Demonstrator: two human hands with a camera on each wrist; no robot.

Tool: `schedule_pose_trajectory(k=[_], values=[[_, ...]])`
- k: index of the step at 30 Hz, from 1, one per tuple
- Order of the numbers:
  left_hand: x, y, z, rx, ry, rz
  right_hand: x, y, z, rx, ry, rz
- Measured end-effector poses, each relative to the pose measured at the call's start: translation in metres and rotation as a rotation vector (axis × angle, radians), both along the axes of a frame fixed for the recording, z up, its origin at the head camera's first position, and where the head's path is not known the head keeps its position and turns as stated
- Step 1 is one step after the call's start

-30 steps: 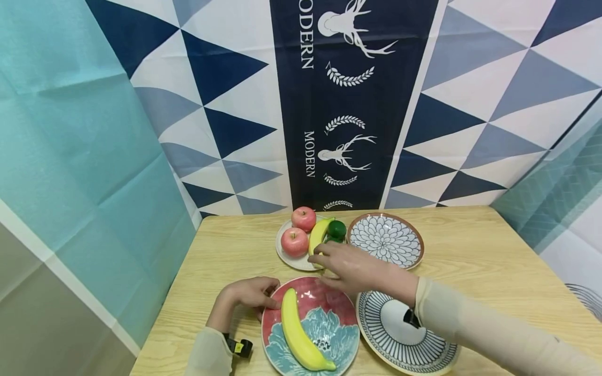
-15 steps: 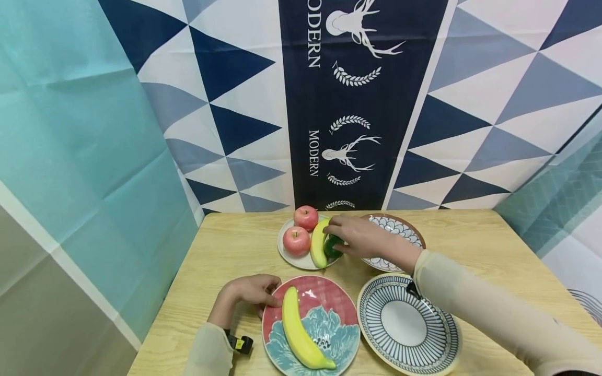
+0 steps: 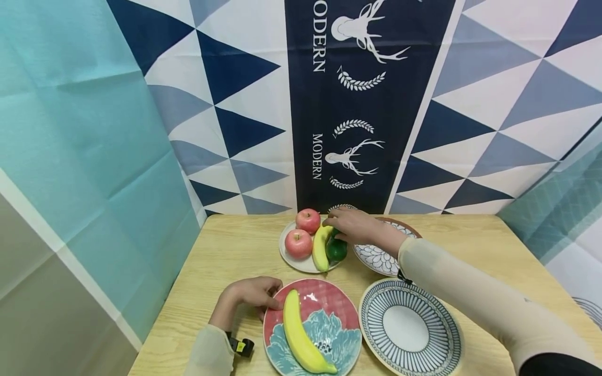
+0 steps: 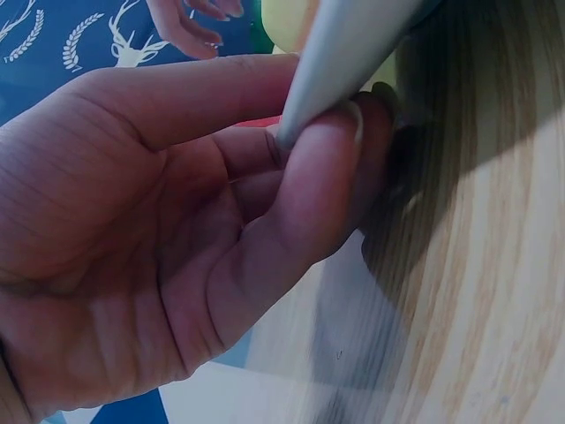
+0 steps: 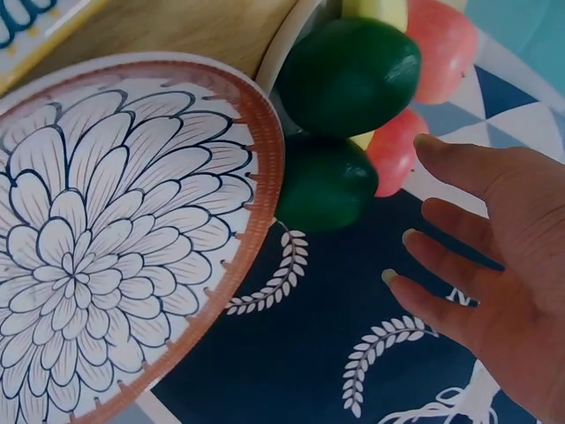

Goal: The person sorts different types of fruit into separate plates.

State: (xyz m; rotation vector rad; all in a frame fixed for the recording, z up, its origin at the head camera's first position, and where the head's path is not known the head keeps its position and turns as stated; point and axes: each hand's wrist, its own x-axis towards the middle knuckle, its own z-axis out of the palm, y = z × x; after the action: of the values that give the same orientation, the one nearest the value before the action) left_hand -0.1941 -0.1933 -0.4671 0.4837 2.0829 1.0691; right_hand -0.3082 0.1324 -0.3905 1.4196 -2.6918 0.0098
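Observation:
My left hand (image 3: 255,292) pinches the left rim of a red plate with a teal flower (image 3: 331,300); the left wrist view shows thumb and fingers on either side of the plate's edge (image 4: 340,62). Across this plate lies a banana (image 3: 301,334). Over the back right of a small cream plate (image 3: 303,267) is my right hand (image 3: 355,225), fingers loosely extended, nothing held. Beneath and beside it are two dark green fruits (image 5: 349,78), partly hidden in the head view. A second banana (image 3: 321,250) and two red apples (image 3: 298,244) share the cream plate.
A brown-rimmed plate with a petal pattern (image 3: 381,261) stands right of the cream plate, partly under the right forearm. Nearer, a black-and-white striped plate (image 3: 405,329) sits beside the red one. Patterned cloth (image 3: 254,120) hangs behind the wooden table (image 3: 226,250).
My right hand has moved from the near end of the small plate's banana to its back right, over the green fruits. That banana now lies straighter. My left hand keeps its pinch.

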Motion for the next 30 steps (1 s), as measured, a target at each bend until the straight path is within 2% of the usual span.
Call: schedule_pose_trajectory(k=[8,13,23,30], values=[[0.001,0.001,0.002,-0.018,0.007,0.006,-0.019,-0.008,-0.006,0.039,-0.061,-0.05],[0.001,0.001,0.002,-0.027,0.013,0.009,-0.027,-0.013,-0.012,0.051,-0.101,-0.025],[-0.001,0.003,0.0,-0.02,0.006,-0.001,-0.032,-0.02,-0.019,0.079,-0.213,-0.014],[-0.002,0.001,0.0,-0.023,0.013,-0.005,-0.035,-0.026,-0.021,0.108,-0.303,-0.042]])
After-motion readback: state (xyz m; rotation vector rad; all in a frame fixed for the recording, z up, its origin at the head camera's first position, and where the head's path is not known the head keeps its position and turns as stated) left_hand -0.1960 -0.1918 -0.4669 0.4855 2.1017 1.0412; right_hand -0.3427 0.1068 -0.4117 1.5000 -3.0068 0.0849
